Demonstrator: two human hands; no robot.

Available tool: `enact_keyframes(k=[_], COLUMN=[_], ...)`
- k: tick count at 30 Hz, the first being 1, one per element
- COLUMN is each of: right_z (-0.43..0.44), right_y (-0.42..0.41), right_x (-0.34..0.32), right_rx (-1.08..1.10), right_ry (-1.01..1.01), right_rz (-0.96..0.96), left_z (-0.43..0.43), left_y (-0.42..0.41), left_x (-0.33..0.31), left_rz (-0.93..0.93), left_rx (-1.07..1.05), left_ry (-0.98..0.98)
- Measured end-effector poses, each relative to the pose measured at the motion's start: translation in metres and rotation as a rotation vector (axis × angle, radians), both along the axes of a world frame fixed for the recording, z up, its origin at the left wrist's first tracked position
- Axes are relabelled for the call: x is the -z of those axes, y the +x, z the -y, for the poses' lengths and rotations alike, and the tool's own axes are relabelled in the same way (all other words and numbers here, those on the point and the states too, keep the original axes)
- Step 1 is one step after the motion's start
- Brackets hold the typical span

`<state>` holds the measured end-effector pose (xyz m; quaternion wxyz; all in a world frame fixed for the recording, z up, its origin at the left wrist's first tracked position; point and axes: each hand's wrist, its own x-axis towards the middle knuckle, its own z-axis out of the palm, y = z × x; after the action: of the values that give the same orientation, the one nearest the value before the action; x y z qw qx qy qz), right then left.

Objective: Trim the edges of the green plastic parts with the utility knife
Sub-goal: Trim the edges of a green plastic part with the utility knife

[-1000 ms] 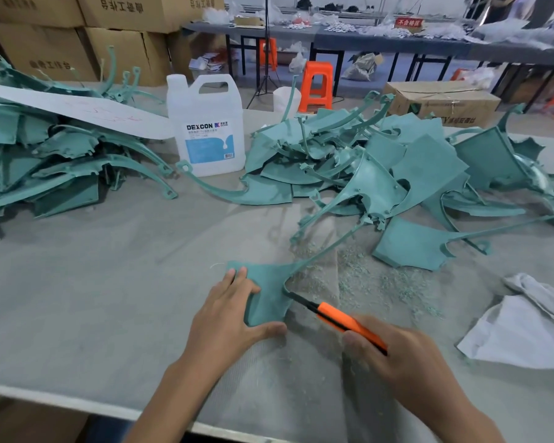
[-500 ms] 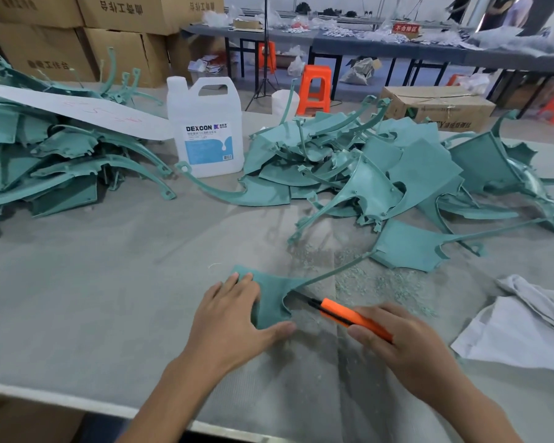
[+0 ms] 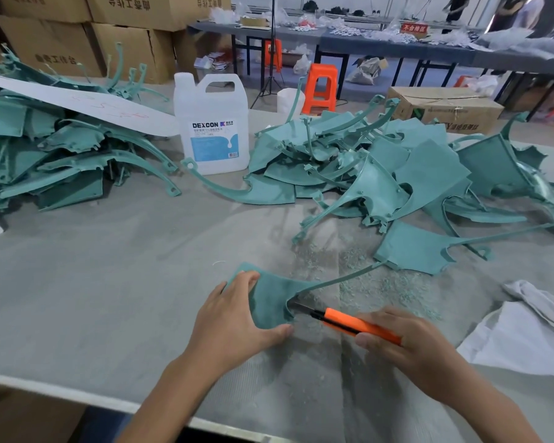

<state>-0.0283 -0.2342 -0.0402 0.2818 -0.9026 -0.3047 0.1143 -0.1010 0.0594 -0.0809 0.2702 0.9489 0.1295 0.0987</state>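
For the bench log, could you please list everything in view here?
part: one, green, front centre
knife: one, orange, blade at part's edge
left pile: many parts, green, far left
right pile: many parts, green, far right
jug: one, white, between the piles
shavings: many, green, right of part
cloth: one, white, right edge
sheet: one, white, atop left pile
boxes: several, brown, back left
stools: a few, orange, behind table
table: one, grey
left hand: one, bare, pressing on part
right hand: one, bare, gripping knife
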Motion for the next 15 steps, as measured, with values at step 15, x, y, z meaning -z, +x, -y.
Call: enact_keyframes(k=[15], right_z=[-0.016], right_y=[0.006], right_x=[0.008], right_rx=[-0.029], right_ry=[-0.030], right_rz=[-0.016], left_z=[0.000], left_y=[0.000], left_x=[0.000], left_rz=[0.011], left_rx=[-0.002], left_ry=[-0.015])
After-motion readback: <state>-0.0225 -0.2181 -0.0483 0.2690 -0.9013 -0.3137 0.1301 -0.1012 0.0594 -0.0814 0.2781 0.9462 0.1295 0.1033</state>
